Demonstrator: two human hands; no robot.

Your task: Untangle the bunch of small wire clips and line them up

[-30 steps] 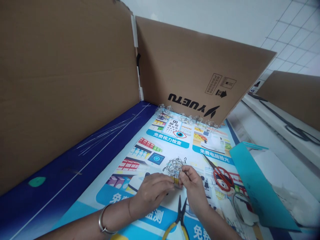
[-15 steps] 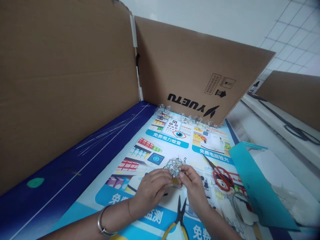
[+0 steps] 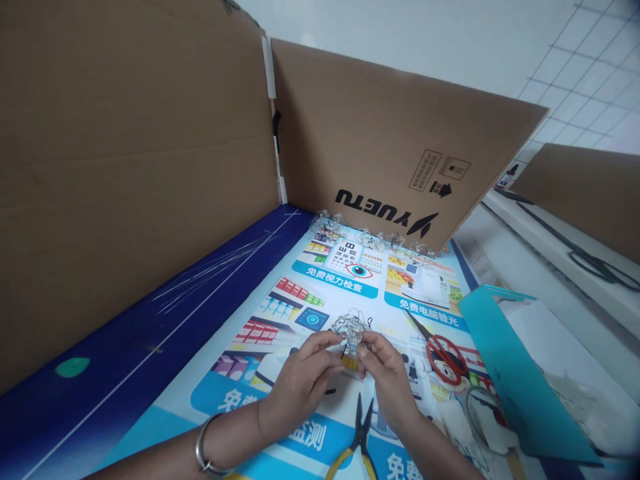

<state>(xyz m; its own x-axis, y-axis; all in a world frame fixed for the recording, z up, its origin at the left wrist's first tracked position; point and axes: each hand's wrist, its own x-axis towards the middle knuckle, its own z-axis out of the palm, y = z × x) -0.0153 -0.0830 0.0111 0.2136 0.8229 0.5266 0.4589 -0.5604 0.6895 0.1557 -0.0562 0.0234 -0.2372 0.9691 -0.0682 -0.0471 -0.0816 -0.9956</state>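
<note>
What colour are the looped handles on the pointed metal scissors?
Red looped handles, seen in the head view.

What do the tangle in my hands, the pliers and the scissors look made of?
Tangle: probably fine metal wire; silvery, glinting loops. Pliers: dark jaws suggest steel; yellow grips look like plastic or rubber. Scissors: smooth red handles suggest plastic; thin, pointed blade, likely metal.
</note>
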